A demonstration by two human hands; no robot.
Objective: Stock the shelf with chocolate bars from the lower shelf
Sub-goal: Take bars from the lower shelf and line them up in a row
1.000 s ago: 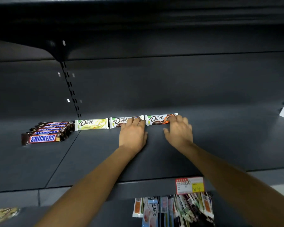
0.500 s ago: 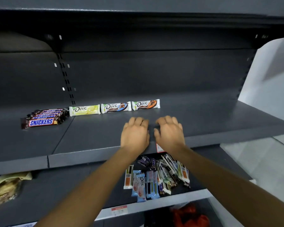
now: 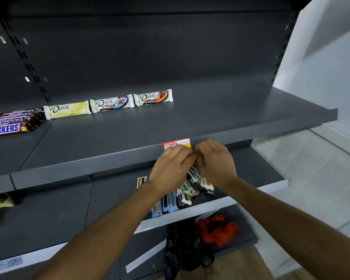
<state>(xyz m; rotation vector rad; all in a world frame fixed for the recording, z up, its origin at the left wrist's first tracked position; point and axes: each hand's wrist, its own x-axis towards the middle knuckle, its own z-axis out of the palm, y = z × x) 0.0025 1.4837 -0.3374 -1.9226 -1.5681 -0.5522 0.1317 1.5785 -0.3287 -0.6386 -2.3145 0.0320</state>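
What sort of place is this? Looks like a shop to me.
Most likely a shop aisle: dark metal shelving, Dove bars and Snickers set out on it, and a price tag on the shelf edge.

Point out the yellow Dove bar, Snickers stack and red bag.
Yellow Dove bar (image 3: 67, 109): head view, wrapper's middle.
Snickers stack (image 3: 5, 129): head view, front bar's label.
Red bag (image 3: 218, 229): head view, crumpled middle.

Your price tag (image 3: 177, 143) sits on the front edge of the upper shelf (image 3: 210, 118). Just below the tag, your left hand (image 3: 170, 168) and right hand (image 3: 215, 162) meet. Further below it, a pile of bars (image 3: 183, 196) lies on the lower shelf (image 3: 59, 209). Behind the tag and leftward: three Dove bars (image 3: 112, 103) in a row, then the Snickers stack (image 3: 10, 123).
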